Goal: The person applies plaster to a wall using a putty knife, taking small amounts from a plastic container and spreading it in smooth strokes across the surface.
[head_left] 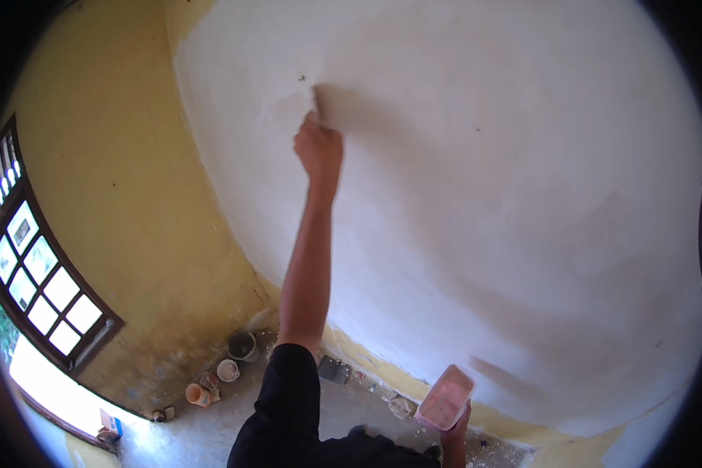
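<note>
My left hand (317,144) is raised on the white-coated wall (476,203), closed on a small blurred hand tool (317,100), perhaps a brush or scraper, which is at or just off the surface near a small dark mark (302,79). The tool casts a soft shadow with my arm. Low at the right, my right hand (456,421) grips a rectangular plastic tub (446,394) with pinkish contents, held near the wall's lower part.
A yellow wall (109,195) with a barred, paned window (43,281) meets the white one at a corner. Along its foot stand a dark bucket (242,345), a white pail (228,370) and an orange container (197,394). Debris (402,407) lies on the floor (234,429).
</note>
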Available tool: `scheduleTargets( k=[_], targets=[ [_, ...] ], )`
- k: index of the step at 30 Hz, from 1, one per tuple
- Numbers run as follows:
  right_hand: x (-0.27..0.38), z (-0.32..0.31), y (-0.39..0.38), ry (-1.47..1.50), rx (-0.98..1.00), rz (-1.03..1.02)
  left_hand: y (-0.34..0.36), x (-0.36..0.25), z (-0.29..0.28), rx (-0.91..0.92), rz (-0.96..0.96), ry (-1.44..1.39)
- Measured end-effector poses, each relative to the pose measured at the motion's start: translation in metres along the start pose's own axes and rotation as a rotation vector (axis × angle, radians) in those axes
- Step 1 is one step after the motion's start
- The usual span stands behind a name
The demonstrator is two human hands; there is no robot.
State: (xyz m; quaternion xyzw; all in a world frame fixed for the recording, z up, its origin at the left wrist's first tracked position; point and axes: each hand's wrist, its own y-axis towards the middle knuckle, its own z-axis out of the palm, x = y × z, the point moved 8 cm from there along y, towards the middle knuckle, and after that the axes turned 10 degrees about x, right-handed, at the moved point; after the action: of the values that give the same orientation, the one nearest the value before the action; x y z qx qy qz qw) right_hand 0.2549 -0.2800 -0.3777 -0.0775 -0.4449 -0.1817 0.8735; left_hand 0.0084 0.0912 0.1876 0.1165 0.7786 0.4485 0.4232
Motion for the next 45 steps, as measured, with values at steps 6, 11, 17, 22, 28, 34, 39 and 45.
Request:
scheduleTargets(
  k=[6,11,17,22,28,34,39,45],
  targets=[
    [-0.001,0.035,-0.019,-0.105,0.038,-0.098,-0.087,-0.125,-0.029,0.124,0.39,-0.129],
    [0.004,0.023,-0.029,-0.314,0.093,-0.167,-0.163,-0.117,-0.033,0.293,0.502,-0.202],
    [-0.001,0.01,-0.034,-0.324,0.039,-0.136,-0.104,-0.009,-0.063,-0.013,0.171,-0.21],
    [0.008,0.048,-0.023,-0.216,0.09,-0.056,-0.008,0.062,-0.03,-0.172,0.269,-0.118],
    [0.011,0.034,-0.019,-0.382,0.072,-0.186,-0.117,0.024,0.036,0.115,0.493,-0.034],
    [0.006,0.051,-0.011,-0.071,0.123,-0.03,-0.132,0.075,-0.023,0.045,0.366,-0.229],
    [0.025,0.06,-0.024,-0.708,0.176,-0.413,-0.014,0.113,-0.045,-0.174,0.246,-0.161],
    [-0.01,0.021,-0.011,-0.238,0.098,-0.029,0.017,0.109,-0.015,-0.101,0.374,-0.159]
  ],
)
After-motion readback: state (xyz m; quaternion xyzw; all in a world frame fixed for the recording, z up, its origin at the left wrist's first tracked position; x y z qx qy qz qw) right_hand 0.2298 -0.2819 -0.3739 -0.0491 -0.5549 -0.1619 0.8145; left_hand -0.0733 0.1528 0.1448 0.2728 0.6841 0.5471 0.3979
